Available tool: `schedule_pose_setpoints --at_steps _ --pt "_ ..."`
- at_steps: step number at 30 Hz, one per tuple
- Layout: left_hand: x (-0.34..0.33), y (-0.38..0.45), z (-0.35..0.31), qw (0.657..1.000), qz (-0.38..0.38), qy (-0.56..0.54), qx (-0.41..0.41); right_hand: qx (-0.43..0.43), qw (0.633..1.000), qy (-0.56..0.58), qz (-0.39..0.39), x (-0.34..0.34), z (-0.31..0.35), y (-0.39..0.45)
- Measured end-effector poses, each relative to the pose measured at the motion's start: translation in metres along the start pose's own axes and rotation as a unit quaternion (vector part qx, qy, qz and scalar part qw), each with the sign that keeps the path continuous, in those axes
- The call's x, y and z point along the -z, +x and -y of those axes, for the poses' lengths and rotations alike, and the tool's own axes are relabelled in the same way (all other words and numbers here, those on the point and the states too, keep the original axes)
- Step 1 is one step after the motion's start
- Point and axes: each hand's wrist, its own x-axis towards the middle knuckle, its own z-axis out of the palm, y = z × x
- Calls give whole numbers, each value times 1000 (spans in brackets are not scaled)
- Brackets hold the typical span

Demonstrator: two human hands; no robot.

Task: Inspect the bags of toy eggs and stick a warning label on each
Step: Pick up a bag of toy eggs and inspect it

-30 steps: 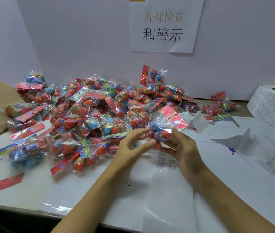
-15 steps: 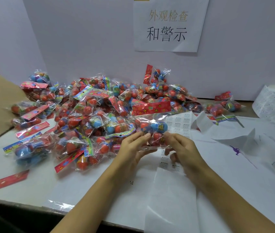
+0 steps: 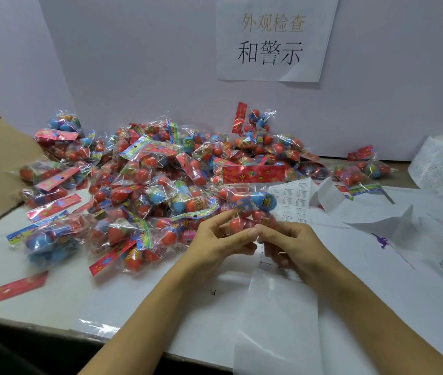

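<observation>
A: We log one bag of toy eggs (image 3: pixel 250 205) held upright over the table (image 3: pixel 25 280), red header card on top, blue egg at its 3 o'clock side.

B: Grip?

A: Our left hand (image 3: pixel 215 239) pinches the bag's lower edge; its fingers (image 3: pixel 224 217) curl onto the film. Our right hand (image 3: pixel 293 247) holds the same edge from 3 o'clock, fingers bent round it. Whether a label sits on a fingertip, we cannot tell.

B: Outward?

A: A sheet of warning labels (image 3: pixel 292 201) lies just beyond the bag at 2 o'clock. The label roll (image 3: pixel 442 166) stands well apart, toward 3 o'clock. The heap of bags (image 3: pixel 147 185) runs from 9 to 12 o'clock.

B: Progress?

A: Early, we judge. This bag looks under inspection, with no label visible on it. The heap is large, and we cannot tell which of its bags are labelled. A few bags (image 3: pixel 361 169) lie apart near 1 o'clock, possibly finished ones.
</observation>
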Motion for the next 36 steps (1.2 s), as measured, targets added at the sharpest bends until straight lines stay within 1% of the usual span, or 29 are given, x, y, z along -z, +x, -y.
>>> schedule_pose_setpoints --at_steps 5,11,14,20,23,26,28,30,31,33,34,36 --pt "-1 1 0 1000 -29 -6 6 26 1000 10 1 1 3 0" --pt "7 -2 -10 1000 19 -9 24 57 996 0 73 5 13 -6" --pt "12 -4 -15 998 56 -12 38 71 993 -17 92 6 15 -8" --pt "11 -6 -20 992 82 -78 48 61 995 23 74 7 17 -8" --pt "9 -6 -21 989 88 -106 55 48 994 49 80 8 16 -6" --pt "9 -5 -22 980 102 -160 62 47 993 65 85 4 14 -6" --pt "9 -4 -22 975 107 -182 68 49 994 75 61 -1 11 -7" --pt "6 -2 -21 981 79 -161 77 76 997 23 -2 -6 8 -7" --pt "4 -2 -19 987 54 -134 74 98 994 -27 -36 -8 6 -7" --pt "0 -2 -15 997 6 -60 40 143 978 -123 -88 -9 2 -6" --pt "-2 -2 -13 1000 -6 -18 16 156 971 -144 -105 -9 2 -6" --pt "-3 -4 -12 999 -17 30 -25 171 969 -126 -124 -9 3 -6"
